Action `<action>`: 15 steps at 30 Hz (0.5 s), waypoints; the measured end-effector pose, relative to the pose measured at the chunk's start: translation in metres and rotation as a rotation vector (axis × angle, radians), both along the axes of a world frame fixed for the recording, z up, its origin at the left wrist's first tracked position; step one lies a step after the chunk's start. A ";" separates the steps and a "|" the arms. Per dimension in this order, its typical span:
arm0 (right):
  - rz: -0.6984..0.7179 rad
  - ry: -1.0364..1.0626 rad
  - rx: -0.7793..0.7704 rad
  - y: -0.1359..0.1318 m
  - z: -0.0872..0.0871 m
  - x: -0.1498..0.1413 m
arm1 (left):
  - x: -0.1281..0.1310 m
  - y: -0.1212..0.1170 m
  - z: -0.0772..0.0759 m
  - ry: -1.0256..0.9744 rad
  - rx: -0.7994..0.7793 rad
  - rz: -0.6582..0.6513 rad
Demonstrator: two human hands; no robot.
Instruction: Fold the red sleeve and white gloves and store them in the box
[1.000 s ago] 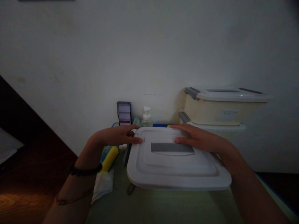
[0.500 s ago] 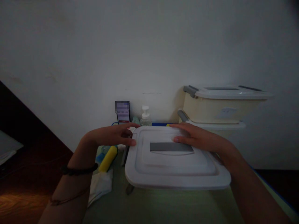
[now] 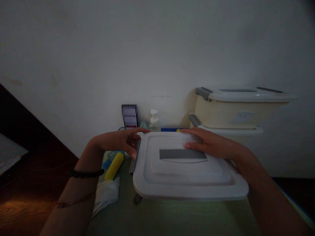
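Observation:
A storage box stands before me, with a white lid and a grey strip set in its top. My left hand is at the lid's far left corner, fingertips on the rim, thumb spread apart beside the grey side latch. That latch hangs outward from the box's left side. My right hand lies across the far right part of the lid, fingers stretched to the back edge and thumb by the grey strip. The box's body is mostly hidden under the lid.
At the back right, cream storage boxes are stacked against the wall. A phone and a pump bottle stand behind the box. To the left lie a yellow roll-shaped item and a white cloth on the green tabletop.
My left thumb has slid off the lid's top and down to the side latch, which now sticks out farther. My right hand stays on the lid. The view has shifted slightly.

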State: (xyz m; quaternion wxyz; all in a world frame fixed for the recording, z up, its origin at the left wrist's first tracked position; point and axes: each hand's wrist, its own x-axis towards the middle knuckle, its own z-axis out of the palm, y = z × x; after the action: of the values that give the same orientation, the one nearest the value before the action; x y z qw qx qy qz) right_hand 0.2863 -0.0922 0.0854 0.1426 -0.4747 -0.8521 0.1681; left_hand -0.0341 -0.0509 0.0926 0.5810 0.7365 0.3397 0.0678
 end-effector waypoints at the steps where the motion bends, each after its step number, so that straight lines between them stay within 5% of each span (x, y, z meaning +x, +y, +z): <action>1: -0.001 0.004 -0.004 0.000 0.000 0.000 | 0.000 0.000 0.000 0.011 0.036 -0.001; 6: -0.011 -0.002 -0.015 0.001 -0.002 0.001 | 0.000 0.002 -0.001 0.029 0.126 0.014; 15: -0.006 0.004 0.000 0.000 -0.001 0.000 | 0.000 0.009 -0.015 -0.108 0.041 -0.017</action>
State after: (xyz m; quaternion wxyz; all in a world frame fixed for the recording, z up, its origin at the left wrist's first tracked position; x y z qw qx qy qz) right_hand 0.2865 -0.0922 0.0844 0.1449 -0.4767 -0.8504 0.1688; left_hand -0.0345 -0.0423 0.0776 0.5839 0.7463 0.3001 0.1091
